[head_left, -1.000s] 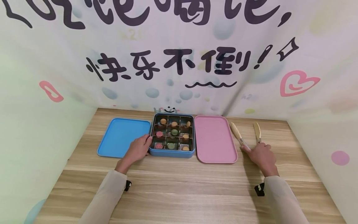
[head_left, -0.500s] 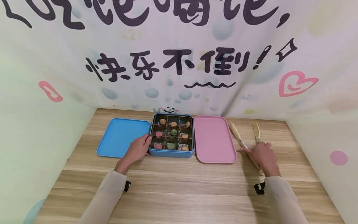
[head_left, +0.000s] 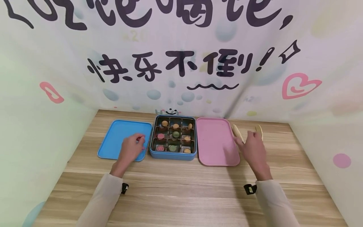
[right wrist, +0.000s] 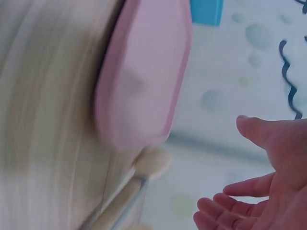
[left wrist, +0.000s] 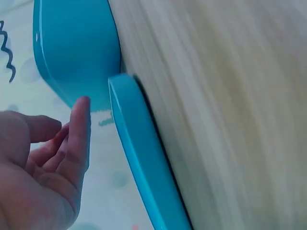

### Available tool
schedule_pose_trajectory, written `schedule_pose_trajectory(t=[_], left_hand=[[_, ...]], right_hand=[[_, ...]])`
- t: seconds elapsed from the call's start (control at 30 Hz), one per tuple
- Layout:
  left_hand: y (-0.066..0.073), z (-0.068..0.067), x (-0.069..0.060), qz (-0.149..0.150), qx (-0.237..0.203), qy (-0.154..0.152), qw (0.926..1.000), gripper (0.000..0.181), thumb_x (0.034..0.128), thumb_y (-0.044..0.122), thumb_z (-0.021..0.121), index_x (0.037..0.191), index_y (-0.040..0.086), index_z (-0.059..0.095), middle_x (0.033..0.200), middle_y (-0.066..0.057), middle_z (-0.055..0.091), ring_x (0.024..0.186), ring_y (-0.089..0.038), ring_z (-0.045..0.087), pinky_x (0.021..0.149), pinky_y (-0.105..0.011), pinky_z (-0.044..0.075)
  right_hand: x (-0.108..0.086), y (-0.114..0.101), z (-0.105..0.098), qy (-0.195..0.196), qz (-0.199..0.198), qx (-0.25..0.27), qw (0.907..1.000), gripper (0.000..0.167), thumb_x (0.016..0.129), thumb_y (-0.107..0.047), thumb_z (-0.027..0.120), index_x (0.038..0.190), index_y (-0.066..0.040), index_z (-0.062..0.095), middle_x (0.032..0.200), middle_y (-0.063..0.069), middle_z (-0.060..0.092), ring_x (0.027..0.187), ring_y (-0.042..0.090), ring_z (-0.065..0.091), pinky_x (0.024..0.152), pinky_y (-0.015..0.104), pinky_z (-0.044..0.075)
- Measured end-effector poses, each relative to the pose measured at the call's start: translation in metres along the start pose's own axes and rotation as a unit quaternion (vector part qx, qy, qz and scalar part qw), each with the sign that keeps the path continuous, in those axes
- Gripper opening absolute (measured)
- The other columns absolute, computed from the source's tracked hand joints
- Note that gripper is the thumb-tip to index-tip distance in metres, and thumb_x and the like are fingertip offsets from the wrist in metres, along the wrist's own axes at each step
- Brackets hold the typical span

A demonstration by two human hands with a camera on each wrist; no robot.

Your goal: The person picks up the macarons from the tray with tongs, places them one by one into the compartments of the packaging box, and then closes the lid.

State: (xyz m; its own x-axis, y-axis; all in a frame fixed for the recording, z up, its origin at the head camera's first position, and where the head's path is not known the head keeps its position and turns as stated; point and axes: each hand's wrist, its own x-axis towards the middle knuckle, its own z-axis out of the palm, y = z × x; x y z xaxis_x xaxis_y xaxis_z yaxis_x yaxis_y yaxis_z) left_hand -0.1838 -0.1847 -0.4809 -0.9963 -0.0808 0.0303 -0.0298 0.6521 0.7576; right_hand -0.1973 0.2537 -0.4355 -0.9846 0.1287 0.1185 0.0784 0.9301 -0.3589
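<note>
My left hand point(head_left: 129, 150) hovers over the right part of a flat blue tray point(head_left: 113, 138), its fingers loosely bent and holding nothing. Beside it stands a blue box point(head_left: 173, 155) with a clear divided insert; each compartment has a small round biscuit, such as the green one point(head_left: 175, 134) in the middle. In the left wrist view, the thumb and index finger are apart, near the box. My right hand point(head_left: 253, 153) is above the tongs point(head_left: 238, 133), hiding much of them. The right wrist view shows its fingers spread and bare, with the cream-tipped tongs point(right wrist: 117, 196) on the table.
A pink tray point(head_left: 215, 142) lies between the box and the tongs. The wood-grain table point(head_left: 181, 195) runs back to a printed wall point(head_left: 170, 94), with side walls left and right.
My left hand has let go of the box's left edge and moved left over the blue tray. My right hand has released the tongs, rising and shifting left; the tongs stay on the table.
</note>
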Motion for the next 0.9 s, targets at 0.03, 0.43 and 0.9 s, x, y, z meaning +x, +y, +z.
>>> schedule_pose_trajectory(t=[0.03,0.43,0.9], left_hand=[[-0.002,-0.003,0.000,-0.004,0.000,0.011,0.9999,0.029,0.1030,0.016,0.053,0.120,-0.004,0.066,0.099,-0.018,0.070,0.074,-0.021,0.072,0.064,-0.032,0.057],[-0.028,-0.043,-0.001,-0.063,0.022,0.079,0.9946,0.037,0.1016,0.032,0.056,0.097,-0.002,0.068,0.081,-0.015,0.071,0.072,-0.026,0.068,0.059,-0.030,0.042],[-0.045,-0.075,-0.001,-0.079,-0.001,0.118,0.9899,0.040,0.1022,0.025,0.051,0.126,-0.006,0.060,0.119,-0.027,0.063,0.109,-0.042,0.060,0.092,-0.051,0.047]], right_hand=[[0.000,-0.005,0.002,0.002,-0.006,0.009,0.9999,0.067,0.096,-0.040,0.062,0.133,0.015,0.047,0.130,0.038,0.045,0.107,0.057,0.054,0.081,0.065,0.047],[0.004,-0.063,0.033,-0.013,-0.093,0.139,0.9859,0.049,0.096,-0.026,0.065,0.129,0.009,0.057,0.125,0.030,0.056,0.103,0.042,0.065,0.084,0.053,0.053],[0.001,-0.121,0.053,-0.062,-0.141,0.249,0.9561,0.038,0.096,-0.020,0.065,0.127,0.002,0.061,0.122,0.019,0.060,0.104,0.030,0.065,0.086,0.044,0.057]])
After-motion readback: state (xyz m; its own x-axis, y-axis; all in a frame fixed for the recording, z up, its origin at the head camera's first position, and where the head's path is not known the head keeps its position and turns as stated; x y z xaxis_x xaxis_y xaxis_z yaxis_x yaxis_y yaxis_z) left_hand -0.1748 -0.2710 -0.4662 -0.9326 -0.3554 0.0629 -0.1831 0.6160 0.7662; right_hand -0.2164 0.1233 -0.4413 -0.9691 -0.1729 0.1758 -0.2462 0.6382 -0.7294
